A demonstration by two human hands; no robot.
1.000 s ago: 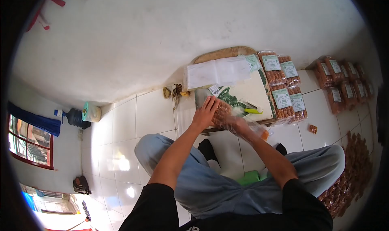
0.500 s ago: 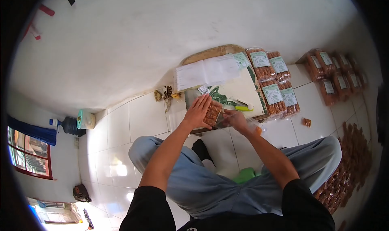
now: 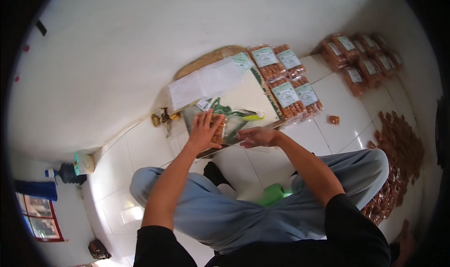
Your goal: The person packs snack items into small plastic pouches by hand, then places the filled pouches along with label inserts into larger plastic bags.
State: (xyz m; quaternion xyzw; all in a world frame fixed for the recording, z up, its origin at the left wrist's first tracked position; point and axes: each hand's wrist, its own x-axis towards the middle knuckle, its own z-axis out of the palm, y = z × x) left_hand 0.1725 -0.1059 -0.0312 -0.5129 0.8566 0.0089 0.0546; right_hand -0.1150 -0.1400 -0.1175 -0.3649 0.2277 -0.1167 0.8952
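My left hand lies over a clear plastic pack of brown snack pieces, its fingers across the top and its thumb at the near side. To its right my right hand is open, fingers stretched toward the loose clear end of the bag. Nothing shows in its grasp. Under the pack is a low board with a cream and green surface. A cutter with a yellow-green handle rests on the board beyond my right hand. White paper sheets lie at the board's far left.
Several labelled snack packs stand along the board's right side, with more stacked packs by the wall. One loose piece lies on the tiles. A brown heap spreads at right, near another person's limb. A green object sits between my legs.
My right hand has come off the bag's clear end and its fingers have opened. The left hand stays on the pack. The whole view has shifted, with the board now farther left.
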